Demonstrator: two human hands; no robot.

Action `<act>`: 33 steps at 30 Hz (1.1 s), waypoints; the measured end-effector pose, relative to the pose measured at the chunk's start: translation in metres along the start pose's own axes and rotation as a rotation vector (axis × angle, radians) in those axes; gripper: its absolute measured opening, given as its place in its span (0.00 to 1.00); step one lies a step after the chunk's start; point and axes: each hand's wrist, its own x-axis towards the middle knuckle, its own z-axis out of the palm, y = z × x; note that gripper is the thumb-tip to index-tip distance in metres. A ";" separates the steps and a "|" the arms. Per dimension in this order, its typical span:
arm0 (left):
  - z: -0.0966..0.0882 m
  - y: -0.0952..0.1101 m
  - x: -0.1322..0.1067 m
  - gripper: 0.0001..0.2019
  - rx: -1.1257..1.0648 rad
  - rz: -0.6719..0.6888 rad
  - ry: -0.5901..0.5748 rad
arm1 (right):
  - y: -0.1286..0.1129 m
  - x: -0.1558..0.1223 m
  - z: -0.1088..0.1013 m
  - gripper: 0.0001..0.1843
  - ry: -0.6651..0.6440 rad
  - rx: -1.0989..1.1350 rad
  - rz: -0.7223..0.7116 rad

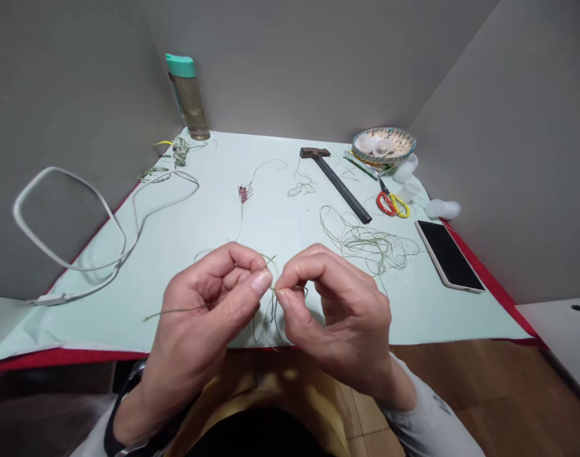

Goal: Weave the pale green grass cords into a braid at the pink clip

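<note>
Pinching thin green cord (273,289) in left hand (208,304) and right hand (340,304), thumb to forefinger, just above the front edge of the pale-covered table (199,209). Apt to slip with any loosening of grip, or to snarl among loose strands (274,311) dangling below. Pictured with a woven basket (408,141) of translucent cups (382,147) at the far right corner and a teal-capped bottle (193,105), apparently holding liquid, at the far left.

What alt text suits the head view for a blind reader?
A left hand and a right hand, both bare, pinch thin green strands above a pale-covered table. Ahead and to the right lie a dark-handled hammer, red-and-yellow-handled scissors and a black-screened phone; a translucent teal-lidded bottle stands back left, beyond a looped white cable.
</note>
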 end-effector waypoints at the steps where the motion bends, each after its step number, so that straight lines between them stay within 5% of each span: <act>1: 0.002 0.000 0.001 0.08 -0.042 -0.003 0.003 | -0.001 0.000 0.000 0.06 0.003 0.001 -0.001; 6: 0.006 0.002 0.006 0.05 -0.214 -0.001 0.028 | -0.002 -0.001 0.000 0.06 0.026 0.040 0.030; 10: 0.001 0.000 0.002 0.07 -0.083 -0.014 -0.054 | 0.000 -0.002 0.000 0.06 0.022 0.059 0.046; 14: 0.001 0.000 -0.002 0.07 -0.052 0.021 0.006 | 0.002 -0.004 0.001 0.06 0.011 0.051 0.039; 24: 0.001 0.014 0.008 0.05 -0.470 -0.206 -0.125 | 0.005 -0.005 -0.001 0.08 0.006 0.066 0.080; 33: 0.001 0.009 0.011 0.07 -0.111 -0.057 -0.144 | 0.006 -0.003 -0.005 0.08 0.030 0.089 0.091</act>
